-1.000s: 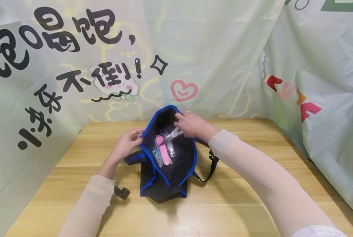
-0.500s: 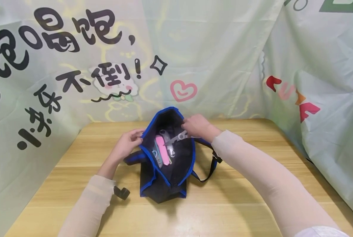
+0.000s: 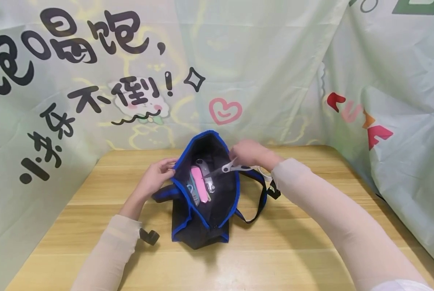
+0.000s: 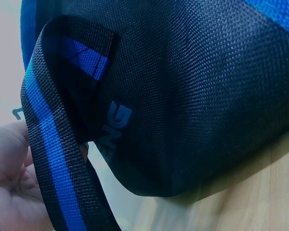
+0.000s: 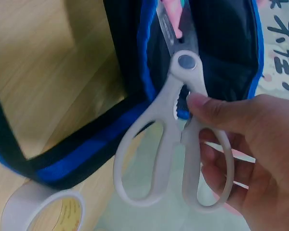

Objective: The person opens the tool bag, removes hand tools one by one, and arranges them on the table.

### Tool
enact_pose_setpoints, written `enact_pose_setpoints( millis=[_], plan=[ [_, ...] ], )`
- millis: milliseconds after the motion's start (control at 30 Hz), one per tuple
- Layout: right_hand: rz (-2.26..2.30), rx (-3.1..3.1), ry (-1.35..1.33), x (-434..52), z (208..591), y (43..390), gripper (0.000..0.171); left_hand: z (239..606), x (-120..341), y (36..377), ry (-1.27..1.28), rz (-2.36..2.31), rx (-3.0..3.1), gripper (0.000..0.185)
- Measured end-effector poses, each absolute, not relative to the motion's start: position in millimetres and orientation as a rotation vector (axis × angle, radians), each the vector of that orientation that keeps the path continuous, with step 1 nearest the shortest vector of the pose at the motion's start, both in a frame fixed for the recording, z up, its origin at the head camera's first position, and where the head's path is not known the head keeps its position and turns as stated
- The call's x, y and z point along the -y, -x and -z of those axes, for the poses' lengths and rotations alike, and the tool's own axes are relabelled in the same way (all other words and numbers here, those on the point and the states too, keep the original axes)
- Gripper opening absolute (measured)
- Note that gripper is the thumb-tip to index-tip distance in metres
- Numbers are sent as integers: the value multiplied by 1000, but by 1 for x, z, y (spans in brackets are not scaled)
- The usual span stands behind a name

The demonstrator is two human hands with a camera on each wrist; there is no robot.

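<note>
In the head view, a black tool bag [image 3: 200, 232] with blue edging stands wide-mouthed on the table. My left hand [image 3: 156, 176] grips its left rim; the left wrist view shows that hand [image 4: 12, 178] partly behind a black-and-blue strap [image 4: 50, 125]. My right hand [image 3: 249, 153] holds scissors [image 3: 228, 167] over the right rim, blades pointing into the bag. In the right wrist view, thumb and fingers of this hand [image 5: 260, 149] pinch one pale handle of the scissors [image 5: 171, 120]. Inside the bag lie a long pink object [image 3: 199, 184], a silvery-grey tool [image 3: 210, 184] and teal items [image 3: 193, 194].
The wooden table [image 3: 275, 250] meets a printed cloth backdrop [image 3: 260, 81] behind the bag. A strap with a black buckle [image 3: 274, 190] loops out on the right. A white tape roll [image 5: 19, 211] lies near that strap in the right wrist view.
My right hand has drawn back to the right from the bag's mouth, bringing the scissors' handles out past the rim. The left hand and the bag have stayed nearly still.
</note>
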State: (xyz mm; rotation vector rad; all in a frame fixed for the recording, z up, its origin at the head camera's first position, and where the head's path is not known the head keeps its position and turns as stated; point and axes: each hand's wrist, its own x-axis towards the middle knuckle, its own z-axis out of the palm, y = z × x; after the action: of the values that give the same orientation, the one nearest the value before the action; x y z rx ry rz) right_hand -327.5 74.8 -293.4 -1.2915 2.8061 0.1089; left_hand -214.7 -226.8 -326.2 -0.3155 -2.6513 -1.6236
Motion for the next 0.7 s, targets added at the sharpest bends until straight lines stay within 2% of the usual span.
enact_pose_setpoints(
  millis=[133, 367, 700],
  plan=[
    [157, -2754, 1265, -87, 294, 333, 6, 327, 227, 215, 314, 1616, 2658, 42],
    [560, -2672, 1233, -111, 295, 336, 7, 357, 241, 237, 307, 1641, 2635, 44],
    [980, -2669, 998, -145, 298, 328, 15, 355, 240, 237, 297, 1646, 2632, 43]
  ],
)
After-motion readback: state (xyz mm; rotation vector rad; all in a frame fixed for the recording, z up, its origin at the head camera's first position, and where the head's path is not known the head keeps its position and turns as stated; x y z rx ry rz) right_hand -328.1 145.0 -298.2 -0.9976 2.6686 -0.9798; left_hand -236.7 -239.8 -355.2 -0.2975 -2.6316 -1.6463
